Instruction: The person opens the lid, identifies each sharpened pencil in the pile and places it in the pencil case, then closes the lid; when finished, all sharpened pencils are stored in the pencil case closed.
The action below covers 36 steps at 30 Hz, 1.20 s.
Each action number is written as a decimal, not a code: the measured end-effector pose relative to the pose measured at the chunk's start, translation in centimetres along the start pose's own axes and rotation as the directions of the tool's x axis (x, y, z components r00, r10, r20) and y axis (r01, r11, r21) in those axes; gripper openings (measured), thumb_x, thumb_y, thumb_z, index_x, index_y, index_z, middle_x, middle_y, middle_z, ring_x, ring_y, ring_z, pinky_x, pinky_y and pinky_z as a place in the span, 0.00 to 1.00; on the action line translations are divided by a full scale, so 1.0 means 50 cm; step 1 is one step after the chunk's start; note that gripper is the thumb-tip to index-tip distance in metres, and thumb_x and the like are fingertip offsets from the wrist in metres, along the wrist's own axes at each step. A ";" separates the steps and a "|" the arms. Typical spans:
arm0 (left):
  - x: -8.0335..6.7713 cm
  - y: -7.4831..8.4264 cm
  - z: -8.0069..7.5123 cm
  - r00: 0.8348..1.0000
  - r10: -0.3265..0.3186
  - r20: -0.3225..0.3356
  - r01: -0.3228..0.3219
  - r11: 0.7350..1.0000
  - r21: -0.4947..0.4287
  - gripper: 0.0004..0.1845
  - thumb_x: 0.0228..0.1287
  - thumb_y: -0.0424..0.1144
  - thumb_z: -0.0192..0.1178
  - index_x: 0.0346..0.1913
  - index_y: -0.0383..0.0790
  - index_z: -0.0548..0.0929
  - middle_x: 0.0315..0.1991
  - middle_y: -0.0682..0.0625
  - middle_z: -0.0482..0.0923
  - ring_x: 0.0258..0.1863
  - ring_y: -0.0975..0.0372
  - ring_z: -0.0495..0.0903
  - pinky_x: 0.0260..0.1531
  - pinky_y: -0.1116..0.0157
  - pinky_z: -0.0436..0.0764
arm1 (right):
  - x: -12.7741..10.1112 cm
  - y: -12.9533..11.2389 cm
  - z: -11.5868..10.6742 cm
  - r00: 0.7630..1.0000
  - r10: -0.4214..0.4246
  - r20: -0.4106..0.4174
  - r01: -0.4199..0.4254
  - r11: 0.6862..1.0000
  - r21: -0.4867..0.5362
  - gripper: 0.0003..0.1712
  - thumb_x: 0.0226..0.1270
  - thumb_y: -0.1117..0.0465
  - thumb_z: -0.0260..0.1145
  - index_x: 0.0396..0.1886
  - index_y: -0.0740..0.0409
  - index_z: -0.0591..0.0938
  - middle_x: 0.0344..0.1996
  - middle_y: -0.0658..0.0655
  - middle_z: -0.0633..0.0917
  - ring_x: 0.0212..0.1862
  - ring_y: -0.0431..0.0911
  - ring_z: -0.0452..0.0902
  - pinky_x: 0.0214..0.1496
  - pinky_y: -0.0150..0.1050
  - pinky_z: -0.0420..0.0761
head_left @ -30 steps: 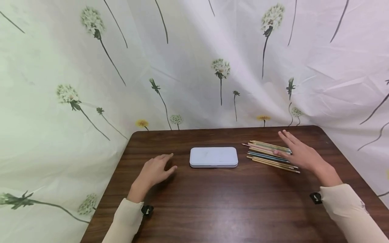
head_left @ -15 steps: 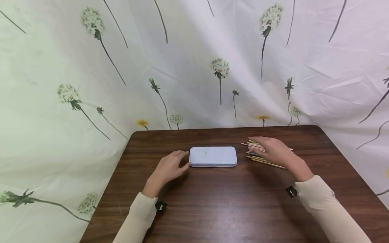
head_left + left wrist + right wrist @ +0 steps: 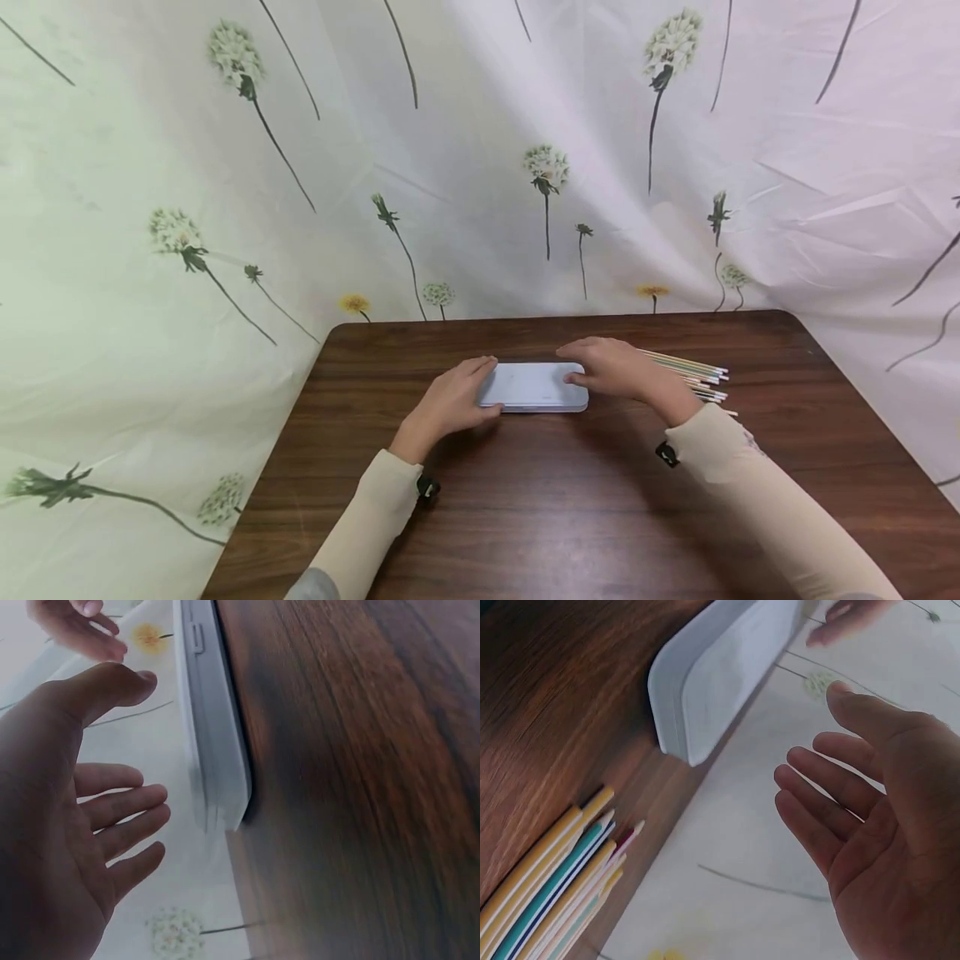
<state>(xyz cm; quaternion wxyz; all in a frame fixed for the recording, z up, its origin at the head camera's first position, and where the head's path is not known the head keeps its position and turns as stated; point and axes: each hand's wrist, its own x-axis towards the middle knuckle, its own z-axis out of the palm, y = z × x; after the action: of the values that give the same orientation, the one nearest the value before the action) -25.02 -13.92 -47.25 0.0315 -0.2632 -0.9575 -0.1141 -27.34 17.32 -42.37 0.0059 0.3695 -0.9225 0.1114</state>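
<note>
A flat, pale pencil case (image 3: pixel 528 385) lies closed on the table, its front catch (image 3: pixel 199 637) showing in the left wrist view. My left hand (image 3: pixel 452 398) is over the case's left end, thumb near the front edge and fingers toward the back. Above the right end is my right hand (image 3: pixel 618 369), its fingers loosely bent. Both wrist views show the palms and fingers with nothing between them. Several coloured pencils (image 3: pixel 562 877) lie side by side to the right of the case, partly hidden by the right hand and wrist in the head view.
The dark wood-grain table (image 3: pixel 525 500) ends at a back edge just beyond the case and pencils. A white cloth (image 3: pixel 465 208) printed with dandelions hangs behind it and along the sides.
The left hand has moved right, from beside the pencil case to over its left end. The right hand has passed leftward from above the pencils to the case's right end.
</note>
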 end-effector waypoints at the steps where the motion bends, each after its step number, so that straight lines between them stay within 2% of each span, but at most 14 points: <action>1: 0.005 0.000 0.003 1.000 -0.003 0.017 0.003 1.000 0.007 0.45 0.67 0.57 0.71 0.80 0.37 0.70 0.79 0.42 0.70 0.79 0.49 0.70 0.76 0.50 0.73 | 0.008 -0.003 0.004 1.000 0.000 0.018 0.000 1.000 -0.004 0.28 0.78 0.52 0.70 0.69 0.62 0.82 0.67 0.63 0.85 0.69 0.59 0.81 0.70 0.58 0.80; 6: 0.029 0.001 0.016 0.994 -0.015 0.111 0.014 1.000 0.010 0.51 0.64 0.61 0.72 0.83 0.38 0.65 0.83 0.43 0.63 0.83 0.49 0.62 0.81 0.51 0.65 | 0.038 -0.014 0.021 0.993 0.029 0.114 -0.028 1.000 -0.005 0.31 0.79 0.49 0.69 0.74 0.60 0.79 0.72 0.63 0.80 0.74 0.61 0.75 0.74 0.59 0.76; 11: 0.042 -0.002 0.032 0.985 0.015 0.174 -0.020 1.000 0.025 0.56 0.61 0.63 0.73 0.84 0.39 0.61 0.85 0.42 0.59 0.86 0.49 0.54 0.84 0.49 0.57 | 0.057 -0.022 0.041 0.979 0.059 0.195 -0.061 0.998 0.006 0.39 0.77 0.44 0.69 0.79 0.58 0.74 0.78 0.63 0.73 0.78 0.62 0.69 0.76 0.61 0.73; 14: 0.045 -0.002 0.042 0.985 0.028 0.171 -0.033 0.999 0.027 0.55 0.61 0.61 0.73 0.84 0.39 0.62 0.84 0.41 0.60 0.86 0.49 0.55 0.84 0.48 0.56 | 0.061 -0.023 0.058 0.973 0.058 0.223 -0.062 0.998 0.013 0.43 0.74 0.42 0.71 0.80 0.57 0.72 0.81 0.64 0.69 0.80 0.62 0.65 0.76 0.60 0.73; 18: 0.045 0.001 0.046 0.989 0.028 0.146 -0.032 0.999 0.024 0.51 0.62 0.58 0.72 0.83 0.39 0.65 0.81 0.40 0.65 0.82 0.47 0.62 0.84 0.52 0.58 | 0.061 -0.023 0.079 0.965 0.065 0.253 -0.071 0.997 0.012 0.48 0.70 0.41 0.75 0.83 0.55 0.69 0.83 0.63 0.65 0.82 0.62 0.62 0.78 0.59 0.72; 22: 0.043 0.005 0.045 0.989 0.003 0.145 -0.006 1.000 0.018 0.49 0.63 0.57 0.71 0.82 0.40 0.66 0.80 0.41 0.66 0.82 0.47 0.64 0.83 0.53 0.61 | 0.060 -0.022 0.095 0.964 0.078 0.255 -0.085 0.996 0.016 0.51 0.68 0.42 0.77 0.84 0.54 0.66 0.83 0.63 0.65 0.81 0.62 0.63 0.76 0.59 0.73; 25: 0.044 0.008 0.045 0.989 0.000 0.147 0.000 1.000 -0.002 0.48 0.64 0.55 0.71 0.82 0.37 0.66 0.81 0.40 0.65 0.83 0.48 0.62 0.82 0.53 0.63 | 0.061 -0.022 0.103 0.972 0.065 0.226 -0.067 0.998 0.004 0.50 0.67 0.44 0.78 0.82 0.55 0.68 0.80 0.63 0.69 0.78 0.61 0.68 0.74 0.59 0.76; 28: 0.047 0.009 0.046 0.991 0.032 0.131 -0.032 0.999 0.001 0.49 0.62 0.53 0.71 0.81 0.33 0.66 0.81 0.38 0.66 0.83 0.48 0.63 0.82 0.54 0.63 | 0.065 -0.021 0.108 0.982 0.032 0.186 -0.027 0.999 -0.030 0.47 0.65 0.47 0.79 0.79 0.57 0.71 0.76 0.63 0.74 0.74 0.61 0.73 0.71 0.57 0.78; 32: 0.053 0.008 0.049 0.993 0.073 0.094 -0.079 0.995 0.055 0.50 0.58 0.53 0.71 0.79 0.30 0.67 0.78 0.38 0.70 0.79 0.48 0.68 0.79 0.55 0.68 | 0.070 -0.020 0.110 0.989 0.005 0.145 0.004 0.998 -0.063 0.44 0.63 0.48 0.79 0.75 0.57 0.74 0.71 0.62 0.77 0.70 0.59 0.75 0.69 0.57 0.78; 36: 0.058 0.009 0.051 0.994 0.060 0.090 -0.068 0.995 0.078 0.52 0.57 0.55 0.73 0.80 0.31 0.68 0.77 0.39 0.72 0.77 0.49 0.70 0.75 0.55 0.74 | 0.073 -0.019 0.115 0.992 -0.002 0.126 0.010 0.998 -0.062 0.43 0.61 0.48 0.80 0.72 0.57 0.75 0.70 0.62 0.78 0.69 0.58 0.75 0.71 0.57 0.76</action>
<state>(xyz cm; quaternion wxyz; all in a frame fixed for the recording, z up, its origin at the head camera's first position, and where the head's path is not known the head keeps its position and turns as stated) -27.29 -11.50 -49.29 0.0040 -0.2970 -0.9528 -0.0627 -28.91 12.97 -47.46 -0.0405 0.3781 -0.9230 0.0589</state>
